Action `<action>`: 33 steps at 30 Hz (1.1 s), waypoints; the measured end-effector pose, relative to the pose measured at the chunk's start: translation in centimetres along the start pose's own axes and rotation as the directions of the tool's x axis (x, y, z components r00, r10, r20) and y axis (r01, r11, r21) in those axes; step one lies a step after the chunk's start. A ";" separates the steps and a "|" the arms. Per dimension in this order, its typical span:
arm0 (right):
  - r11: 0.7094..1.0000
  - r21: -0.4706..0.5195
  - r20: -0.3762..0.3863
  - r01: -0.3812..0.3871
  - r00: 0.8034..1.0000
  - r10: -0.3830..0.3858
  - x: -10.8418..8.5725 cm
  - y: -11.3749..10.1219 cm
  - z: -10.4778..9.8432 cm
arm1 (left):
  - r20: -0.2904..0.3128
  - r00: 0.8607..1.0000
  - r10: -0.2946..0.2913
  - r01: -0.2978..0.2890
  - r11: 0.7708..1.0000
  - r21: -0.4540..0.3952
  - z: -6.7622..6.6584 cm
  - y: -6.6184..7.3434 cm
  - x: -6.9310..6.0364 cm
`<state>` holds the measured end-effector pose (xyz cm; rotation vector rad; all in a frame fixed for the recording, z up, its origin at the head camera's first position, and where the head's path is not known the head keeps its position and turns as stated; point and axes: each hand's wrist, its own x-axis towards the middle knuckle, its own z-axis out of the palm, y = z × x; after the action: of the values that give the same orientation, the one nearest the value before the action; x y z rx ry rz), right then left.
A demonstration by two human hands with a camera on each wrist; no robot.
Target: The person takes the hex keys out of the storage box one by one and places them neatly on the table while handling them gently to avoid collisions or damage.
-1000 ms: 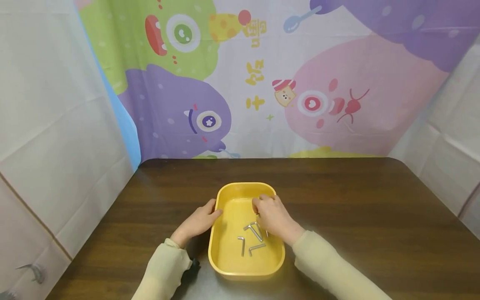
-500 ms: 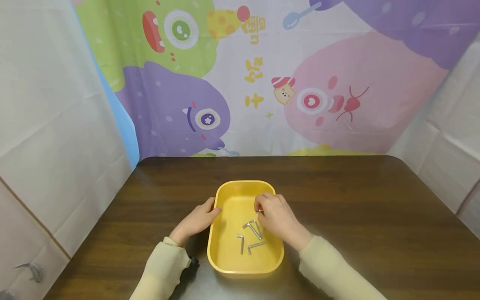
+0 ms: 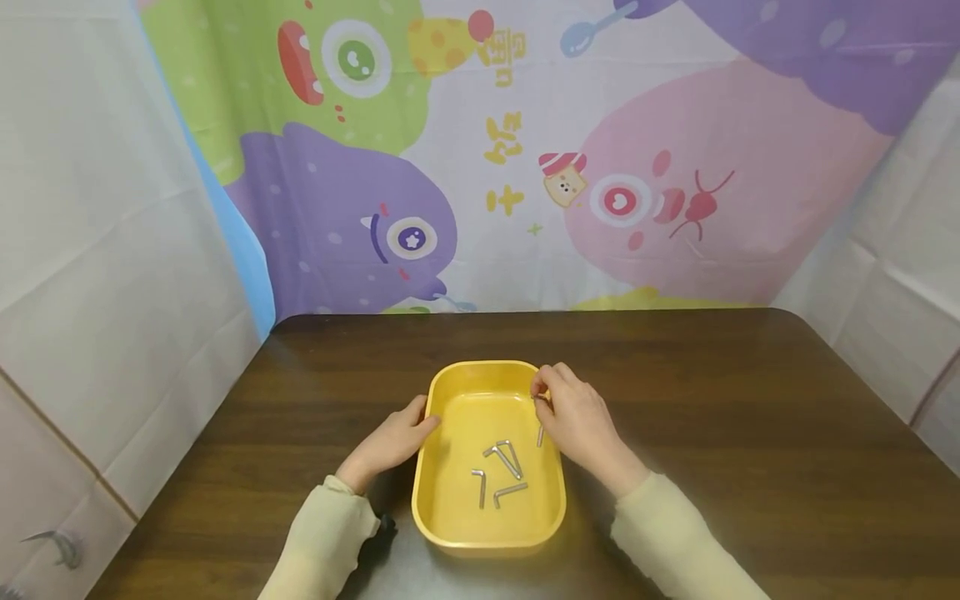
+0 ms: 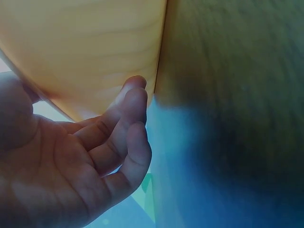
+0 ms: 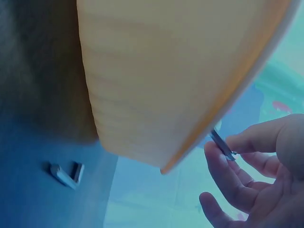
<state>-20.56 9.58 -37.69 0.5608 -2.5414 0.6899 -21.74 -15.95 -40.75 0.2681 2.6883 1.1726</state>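
Where cartoon-printed cloth [image 3: 517,267] backs the wood-grain table [image 3: 712,400], my feed shows one yellow tray [image 3: 491,529], gripped on its left side by the left hand [image 3: 388,442], with at least four L-shaped keys [image 3: 482,490] inside. I see the right hand [image 3: 581,417] pinching another key [image 5: 223,146] at its right side; one more key [image 5: 65,176] lies on the table.

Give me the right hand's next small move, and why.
Perhaps carry the silvery metal rod outward past the rounded yellow plastic tray: the right hand pinches it near the rim, and a bent silvery metal key lies outside, on the brown wooden table.
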 end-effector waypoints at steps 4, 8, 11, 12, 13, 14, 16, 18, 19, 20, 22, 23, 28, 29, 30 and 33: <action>0.999 0.007 -0.001 -0.031 1.000 0.031 0.2 0.4 -0.7 | 0.004 1.000 0.004 -0.004 1.000 -0.005 -0.1 0.0 -0.1; 0.997 0.034 0.025 -0.071 0.997 0.070 0.3 0.7 -1.2 | 0.007 1.000 0.003 -0.003 1.000 -0.007 -0.1 -0.2 -0.1; 0.994 0.064 0.040 -0.090 0.995 0.087 0.5 1.0 -1.4 | 0.005 1.000 0.003 -0.003 1.000 0.000 0.0 -0.3 0.0; 0.993 0.071 0.041 -0.092 0.995 0.089 0.5 1.1 -1.5 | 0.004 1.000 0.002 -0.002 1.000 0.001 0.0 -0.3 0.1; 0.993 0.078 0.039 -0.092 0.995 0.089 0.5 1.2 -1.6 | 0.003 1.000 0.002 -0.003 1.000 0.002 0.0 -0.3 0.1; 0.992 0.086 0.032 -0.091 0.996 0.088 0.6 1.3 -1.7 | 0.000 1.000 0.003 -0.003 1.000 0.005 0.0 -0.3 0.1; 0.991 0.097 0.019 -0.089 0.996 0.088 0.7 1.5 -2.0 | -0.004 1.000 0.000 0.000 1.000 0.008 0.1 -0.3 0.1; 0.990 0.107 0.011 -0.087 0.996 0.087 0.7 1.8 -2.2 | -0.005 1.000 -0.002 0.002 1.000 0.009 0.1 -0.3 0.1; 0.990 0.112 0.011 -0.089 0.996 0.088 0.7 2.0 -2.4 | -0.005 1.000 -0.002 0.002 1.000 0.010 0.1 -0.3 0.1; 0.989 0.116 0.014 -0.093 0.996 0.092 0.7 2.2 -2.5 | -0.003 1.000 -0.001 0.001 1.000 0.011 0.1 -0.3 0.1; 0.987 0.120 0.027 -0.107 0.994 0.104 0.7 2.5 -2.7 | 0.001 1.000 -0.002 0.002 1.000 0.011 0.1 -0.3 0.1; 0.987 0.118 0.037 -0.113 0.993 0.109 0.8 2.7 -2.8 | 0.003 1.000 -0.002 0.002 1.000 0.010 0.1 -0.4 0.1; 0.988 0.078 0.079 -0.135 0.989 0.129 0.9 3.5 -3.2 | 0.000 1.000 0.001 -0.001 1.000 0.011 0.1 -0.4 0.2; 0.988 0.067 0.090 -0.140 0.987 0.134 0.9 3.6 -3.2 | -0.001 1.000 0.001 -0.001 1.000 0.011 0.0 -0.4 0.2; 0.988 0.058 0.102 -0.146 0.985 0.140 0.9 3.7 -3.2 | -0.001 1.000 0.000 0.000 1.000 0.012 0.0 -0.4 0.2; 0.984 0.021 0.170 -0.177 0.971 0.171 0.8 4.1 -3.1 | 0.003 1.000 -0.004 0.004 1.000 0.012 0.0 -0.4 0.1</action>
<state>-22.24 14.30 -36.36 0.4266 -2.7647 0.7813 -21.88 -16.18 -41.09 0.2661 2.6930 1.1551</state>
